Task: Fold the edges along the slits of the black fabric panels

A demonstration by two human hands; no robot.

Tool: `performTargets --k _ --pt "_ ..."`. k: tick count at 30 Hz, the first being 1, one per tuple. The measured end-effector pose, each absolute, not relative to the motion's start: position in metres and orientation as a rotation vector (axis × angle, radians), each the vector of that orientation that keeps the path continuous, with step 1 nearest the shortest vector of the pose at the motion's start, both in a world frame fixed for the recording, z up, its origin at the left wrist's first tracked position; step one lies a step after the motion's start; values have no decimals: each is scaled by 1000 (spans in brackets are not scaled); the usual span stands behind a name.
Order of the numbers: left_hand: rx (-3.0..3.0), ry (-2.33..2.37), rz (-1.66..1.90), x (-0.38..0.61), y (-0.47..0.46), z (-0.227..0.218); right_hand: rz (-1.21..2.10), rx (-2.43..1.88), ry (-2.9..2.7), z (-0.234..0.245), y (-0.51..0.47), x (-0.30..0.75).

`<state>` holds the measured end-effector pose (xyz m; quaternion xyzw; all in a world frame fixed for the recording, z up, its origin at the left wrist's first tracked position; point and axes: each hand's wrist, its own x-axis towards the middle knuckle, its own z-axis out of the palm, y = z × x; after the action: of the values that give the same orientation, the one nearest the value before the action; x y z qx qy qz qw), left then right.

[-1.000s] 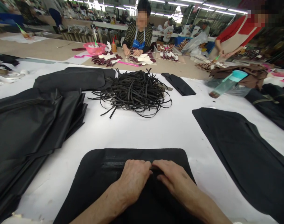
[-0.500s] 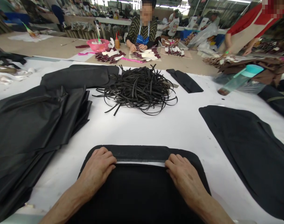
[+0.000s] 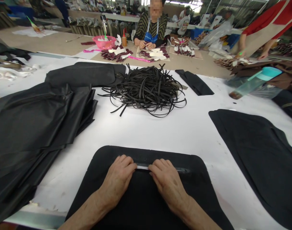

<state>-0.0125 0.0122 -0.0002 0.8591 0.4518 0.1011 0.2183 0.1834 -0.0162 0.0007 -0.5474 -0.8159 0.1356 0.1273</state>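
The left hand (image 3: pixel 119 177) and right hand (image 3: pixel 168 182) have been brought inward from the slot's (image 3: pixel 143 167) ends since half a second ago, so its edges are seemingly being worked nearer the middle. Fingers are curled close together at the slot, but whether material is pinched cannot be told. The black panel (image 3: pixel 146 203) is laid on the worktop (image 3: pixel 146 131) at bottom centre, its rounded edge pointed towards the top, its long axis apparently running up the frame.

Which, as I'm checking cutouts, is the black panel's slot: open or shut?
Open between left hand and right hand: white shows through the slot.
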Motion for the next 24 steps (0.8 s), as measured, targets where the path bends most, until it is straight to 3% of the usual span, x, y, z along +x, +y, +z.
performTargets --k 9,17,24 --pt "2567 1091 434 -18 12 -11 238 -1449 -2404 -11 -22 188" --pt "2877 834 123 -24 14 -7 39 -1224 -2597 -14 -20 196" --pt "2860 829 -23 -12 10 -5 95 -1299 -2670 -12 -21 188"
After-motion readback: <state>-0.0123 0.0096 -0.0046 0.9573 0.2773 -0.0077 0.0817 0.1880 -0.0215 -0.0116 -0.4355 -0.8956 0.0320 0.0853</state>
